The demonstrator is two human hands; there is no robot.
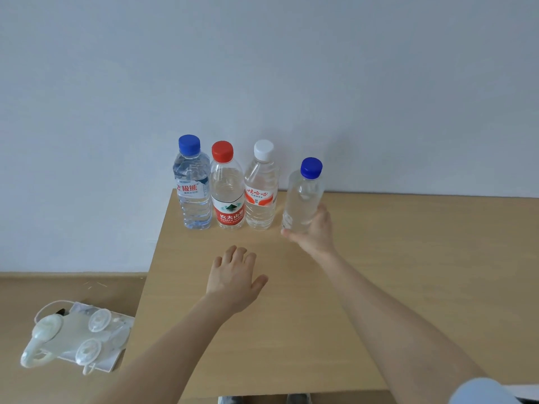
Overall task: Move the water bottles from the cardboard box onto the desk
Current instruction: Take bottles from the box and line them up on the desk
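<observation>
Three water bottles stand in a row at the desk's (pixel 408 258) back left: a blue-capped one (pixel 193 185), a red-capped one (pixel 227 188) and a white-capped one (pixel 261 188). My right hand (pixel 315 233) grips the lower part of a fourth bottle (pixel 304 196), clear with a blue cap, just right of the row and slightly tilted. Its base is hidden by my fingers. My left hand (pixel 233 277) hovers flat over the desk in front of the row, fingers straight, holding nothing. No cardboard box is in view.
The desk's left edge runs down from beside the blue-capped bottle. Lower left, on a lower wooden surface (pixel 58 287), lies a translucent plastic item with suction cups (pixel 75 336). A pale wall stands close behind the bottles.
</observation>
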